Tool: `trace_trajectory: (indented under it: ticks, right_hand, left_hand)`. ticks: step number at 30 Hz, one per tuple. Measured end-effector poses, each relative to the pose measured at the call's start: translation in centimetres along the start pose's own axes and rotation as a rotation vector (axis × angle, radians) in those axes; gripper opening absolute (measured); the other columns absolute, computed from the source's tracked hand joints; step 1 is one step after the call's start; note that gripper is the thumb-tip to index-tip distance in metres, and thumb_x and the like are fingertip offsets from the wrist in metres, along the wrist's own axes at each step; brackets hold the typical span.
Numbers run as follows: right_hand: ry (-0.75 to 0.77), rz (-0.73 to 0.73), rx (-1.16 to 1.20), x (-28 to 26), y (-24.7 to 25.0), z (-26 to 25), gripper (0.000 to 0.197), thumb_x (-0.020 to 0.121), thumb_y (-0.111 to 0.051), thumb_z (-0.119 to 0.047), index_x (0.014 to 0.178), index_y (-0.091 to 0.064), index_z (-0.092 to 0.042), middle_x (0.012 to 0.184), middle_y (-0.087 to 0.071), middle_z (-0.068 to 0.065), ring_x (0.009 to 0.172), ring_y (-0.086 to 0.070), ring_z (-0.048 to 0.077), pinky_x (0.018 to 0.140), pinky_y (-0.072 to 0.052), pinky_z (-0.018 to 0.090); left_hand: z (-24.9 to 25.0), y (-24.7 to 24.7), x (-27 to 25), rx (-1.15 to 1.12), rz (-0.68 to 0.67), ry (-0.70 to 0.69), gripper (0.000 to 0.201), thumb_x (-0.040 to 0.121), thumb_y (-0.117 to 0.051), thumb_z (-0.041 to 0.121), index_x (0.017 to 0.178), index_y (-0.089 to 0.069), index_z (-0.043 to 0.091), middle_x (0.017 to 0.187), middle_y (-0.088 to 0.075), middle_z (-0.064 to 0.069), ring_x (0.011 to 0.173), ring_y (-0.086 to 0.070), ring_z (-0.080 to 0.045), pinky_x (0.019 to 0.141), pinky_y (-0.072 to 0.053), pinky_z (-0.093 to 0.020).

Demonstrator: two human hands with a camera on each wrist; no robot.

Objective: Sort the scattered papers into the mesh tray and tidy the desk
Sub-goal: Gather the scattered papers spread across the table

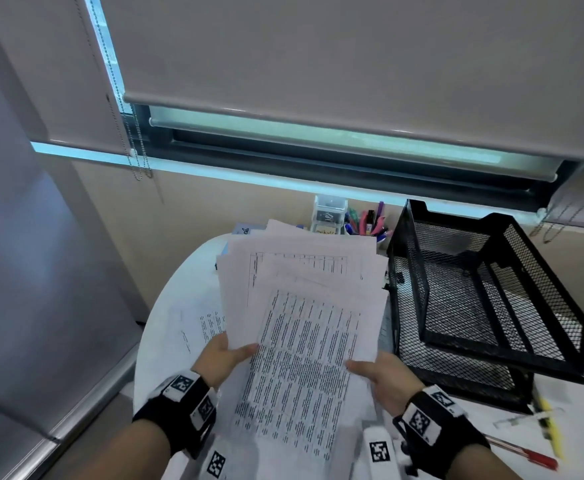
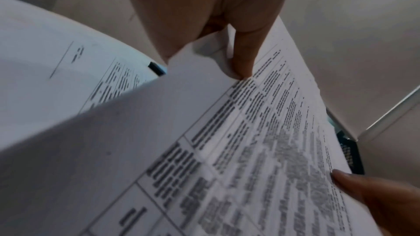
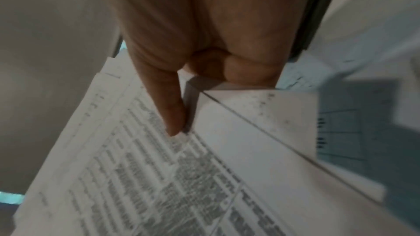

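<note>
A fanned stack of printed papers (image 1: 304,306) is held up over the white round table (image 1: 190,275). My left hand (image 1: 228,355) pinches its lower left edge, thumb on top. My right hand (image 1: 377,372) pinches the lower right edge the same way. The left wrist view shows the stack (image 2: 227,132) from close up, with my left thumb pressed on the top sheet. The right wrist view shows the papers (image 3: 159,177), again with a thumb on top. The black two-tier mesh tray (image 1: 408,271) stands just right of the stack, its upper tier holding nothing.
One printed sheet (image 1: 200,323) still lies on the table under my left hand. A cup of pens (image 1: 370,223) and a small drawer box (image 1: 330,213) stand at the back. A red pen (image 1: 525,452) and a yellow pen (image 1: 550,427) lie at the front right.
</note>
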State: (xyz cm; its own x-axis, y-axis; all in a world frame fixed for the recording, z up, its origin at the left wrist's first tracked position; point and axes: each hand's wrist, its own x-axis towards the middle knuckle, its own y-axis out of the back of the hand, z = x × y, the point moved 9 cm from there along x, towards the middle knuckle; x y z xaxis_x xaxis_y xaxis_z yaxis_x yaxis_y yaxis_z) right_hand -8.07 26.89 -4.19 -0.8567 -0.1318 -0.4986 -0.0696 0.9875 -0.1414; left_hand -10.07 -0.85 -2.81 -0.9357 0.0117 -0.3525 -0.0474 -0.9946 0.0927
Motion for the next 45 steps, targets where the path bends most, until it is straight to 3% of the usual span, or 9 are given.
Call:
trace_trajectory:
  ticks: [7, 9, 12, 15, 17, 23, 28, 35, 45]
  right_hand:
    - [0.412, 0.143, -0.185, -4.5, -2.2, -10.8, 0.021, 0.084, -0.066, -0.009, 0.103, -0.06, -0.015, 0.099, -0.068, -0.004, 0.094, -0.065, 0.007, 0.077, -0.052, 0.018]
    - [0.503, 0.174, -0.194, -6.0, -2.8, -13.3, 0.01, 0.086, -0.064, -0.01, 0.088, -0.057, -0.017, 0.078, -0.064, -0.01, 0.074, -0.062, -0.001, 0.066, -0.047, 0.014]
    - [0.574, 0.198, -0.182, -6.8, -2.9, -15.0, 0.027, 0.086, -0.062, -0.01, 0.068, -0.046, -0.02, 0.049, -0.056, -0.012, 0.046, -0.053, -0.004, 0.048, -0.042, 0.008]
    - [0.567, 0.231, -0.204, -5.4, -2.3, -14.2, 0.019, 0.08, -0.071, -0.019, 0.082, -0.061, -0.003, 0.078, -0.072, 0.008, 0.073, -0.068, 0.027, 0.07, -0.057, 0.035]
    - [0.567, 0.204, -0.17, -4.8, -2.4, -13.4, 0.013, 0.082, -0.068, -0.01, 0.094, -0.067, -0.014, 0.096, -0.072, 0.006, 0.092, -0.067, 0.024, 0.086, -0.052, 0.038]
    - [0.529, 0.19, -0.148, -3.5, -3.4, -11.7, 0.014, 0.086, -0.063, -0.009, 0.091, -0.063, -0.022, 0.085, -0.07, -0.012, 0.084, -0.064, 0.01, 0.083, -0.049, 0.03]
    - [0.58, 0.174, -0.122, -4.2, -3.3, -12.9, 0.028, 0.088, -0.062, -0.013, 0.115, -0.061, -0.017, 0.113, -0.069, 0.0, 0.106, -0.065, 0.016, 0.096, -0.046, 0.038]
    - [0.504, 0.164, -0.137, -3.1, -3.4, -11.6, 0.024, 0.085, -0.064, -0.006, 0.101, -0.066, -0.023, 0.107, -0.071, 0.002, 0.104, -0.065, 0.023, 0.096, -0.048, 0.044]
    - [0.445, 0.227, -0.161, -1.9, -2.3, -9.9, 0.019, 0.087, -0.062, -0.007, 0.096, -0.068, -0.023, 0.107, -0.071, 0.006, 0.1, -0.066, 0.023, 0.092, -0.05, 0.045]
  left_hand:
    - [8.3, 1.7, -1.1, -0.093, 0.104, -0.198, 0.039, 0.077, -0.07, -0.003, 0.115, -0.06, -0.003, 0.109, -0.067, -0.014, 0.098, -0.065, -0.027, 0.095, -0.049, -0.04]
    - [10.2, 1.9, -1.3, -0.129, 0.131, -0.255, 0.037, 0.078, -0.07, 0.001, 0.113, -0.061, -0.002, 0.108, -0.069, -0.015, 0.098, -0.067, -0.028, 0.094, -0.05, -0.044]
    - [11.9, 1.6, -1.6, -0.164, 0.137, -0.32, 0.037, 0.079, -0.07, 0.003, 0.114, -0.061, 0.002, 0.108, -0.069, -0.014, 0.099, -0.066, -0.028, 0.093, -0.051, -0.042]
    - [11.7, 1.1, -1.7, -0.161, 0.14, -0.342, 0.049, 0.068, -0.079, 0.013, 0.113, -0.061, 0.006, 0.104, -0.07, -0.01, 0.097, -0.067, -0.028, 0.084, -0.054, -0.038]
    - [11.0, 0.9, -1.6, -0.158, 0.144, -0.326, 0.049, 0.07, -0.079, 0.009, 0.114, -0.059, 0.006, 0.104, -0.069, -0.012, 0.096, -0.066, -0.029, 0.08, -0.055, -0.036]
    - [9.8, 0.0, -1.9, -0.189, 0.128, -0.317, 0.03, 0.081, -0.069, 0.005, 0.109, -0.06, 0.009, 0.104, -0.067, -0.01, 0.096, -0.065, -0.025, 0.076, -0.053, -0.026]
    - [10.5, 0.2, -1.9, -0.235, 0.144, -0.363, 0.032, 0.082, -0.068, 0.006, 0.112, -0.059, 0.009, 0.103, -0.069, -0.005, 0.093, -0.066, -0.017, 0.078, -0.052, -0.027]
    - [9.0, -0.4, -1.1, -0.259, 0.139, -0.294, 0.023, 0.076, -0.073, 0.006, 0.093, -0.066, 0.02, 0.099, -0.071, -0.005, 0.097, -0.067, -0.027, 0.09, -0.052, -0.045]
    - [6.9, -0.9, -0.1, -0.196, 0.135, -0.232, 0.021, 0.076, -0.074, 0.009, 0.093, -0.067, 0.02, 0.101, -0.071, -0.006, 0.102, -0.066, -0.027, 0.091, -0.051, -0.04]
